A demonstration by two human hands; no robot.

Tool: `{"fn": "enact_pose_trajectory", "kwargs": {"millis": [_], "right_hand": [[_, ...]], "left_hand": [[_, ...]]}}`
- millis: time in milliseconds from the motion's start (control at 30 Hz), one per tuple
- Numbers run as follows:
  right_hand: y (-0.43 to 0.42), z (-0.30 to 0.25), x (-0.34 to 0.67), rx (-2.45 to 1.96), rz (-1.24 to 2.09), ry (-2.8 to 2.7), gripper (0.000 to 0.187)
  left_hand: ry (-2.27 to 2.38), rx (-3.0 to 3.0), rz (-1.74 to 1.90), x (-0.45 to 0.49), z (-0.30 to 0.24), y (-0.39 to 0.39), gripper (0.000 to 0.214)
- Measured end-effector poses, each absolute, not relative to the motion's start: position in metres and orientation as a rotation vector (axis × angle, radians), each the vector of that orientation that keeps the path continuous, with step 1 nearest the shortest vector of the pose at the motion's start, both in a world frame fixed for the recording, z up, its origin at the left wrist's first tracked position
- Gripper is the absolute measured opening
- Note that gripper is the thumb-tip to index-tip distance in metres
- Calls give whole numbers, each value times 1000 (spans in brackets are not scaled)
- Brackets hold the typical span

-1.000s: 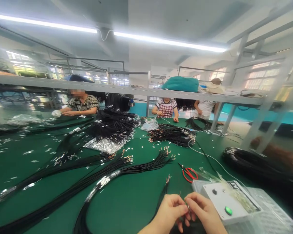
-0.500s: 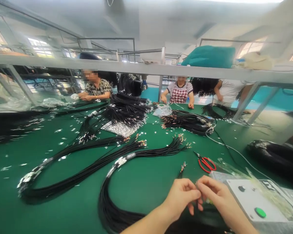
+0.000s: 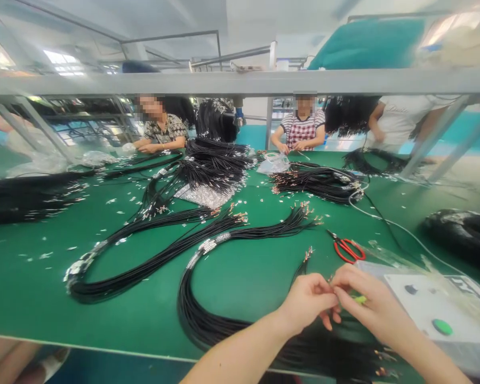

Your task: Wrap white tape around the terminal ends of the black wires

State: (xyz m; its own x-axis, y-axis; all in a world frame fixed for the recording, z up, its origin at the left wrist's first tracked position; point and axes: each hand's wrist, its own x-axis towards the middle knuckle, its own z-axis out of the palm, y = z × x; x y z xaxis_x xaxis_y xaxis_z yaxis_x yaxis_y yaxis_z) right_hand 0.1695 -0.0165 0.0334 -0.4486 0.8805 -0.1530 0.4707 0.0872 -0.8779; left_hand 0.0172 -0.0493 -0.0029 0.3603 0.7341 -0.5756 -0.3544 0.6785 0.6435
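Observation:
My left hand [image 3: 306,301] and my right hand [image 3: 368,301] meet low in the view, their fingertips pinched together on a thin wire end [image 3: 333,286]. The small piece is mostly hidden by my fingers. A bundle of black wires [image 3: 208,314] curves past my left wrist, and its crimped metal ends [image 3: 307,255] stand just above my hands. Beside my right hand sits a white test box [image 3: 428,304] with a green button [image 3: 442,327]. Red-handled snips [image 3: 347,249] lie above my right fingers.
Several more black wire bundles and scattered metal terminals cover the green table [image 3: 32,277]. A coil of black cable [image 3: 462,234] lies at the right. Co-workers [image 3: 304,125] sit across the table beneath a grey metal shelf [image 3: 240,82].
The view has tilted down, bringing the table's front edge into sight. Everything in the picture has shifted upward. My hands stay pinched together, and the white box sits closer to my right hand.

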Motion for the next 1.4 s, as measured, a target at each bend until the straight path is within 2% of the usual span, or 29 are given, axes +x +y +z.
{"fn": "enact_pose_trajectory", "kwargs": {"millis": [100,200,467,800,1033,1267,1400], "right_hand": [[-21,27,172,-1278,1121,-2037,24],[-26,21,176,-1410,1045,-1866,23],[-27,22,167,-1644,1392,-1557,46],[-22,33,157,-1677,1480,-1446,47],[-36,21,161,-1625,1540,-1434,32],[-36,24,174,-1658,1227,-1636,24],[-26,35,172,-1511,1242,-1861,21]], "left_hand": [[1046,461,741,17,-7,-49,34],[1122,439,792,15,-9,-47,32],[1123,424,829,12,-3,-47,35],[1074,427,833,12,-2,-49,38],[1037,382,853,11,1,-48,45],[1050,369,852,11,2,-48,43],[1043,429,836,12,3,-51,44]]}}
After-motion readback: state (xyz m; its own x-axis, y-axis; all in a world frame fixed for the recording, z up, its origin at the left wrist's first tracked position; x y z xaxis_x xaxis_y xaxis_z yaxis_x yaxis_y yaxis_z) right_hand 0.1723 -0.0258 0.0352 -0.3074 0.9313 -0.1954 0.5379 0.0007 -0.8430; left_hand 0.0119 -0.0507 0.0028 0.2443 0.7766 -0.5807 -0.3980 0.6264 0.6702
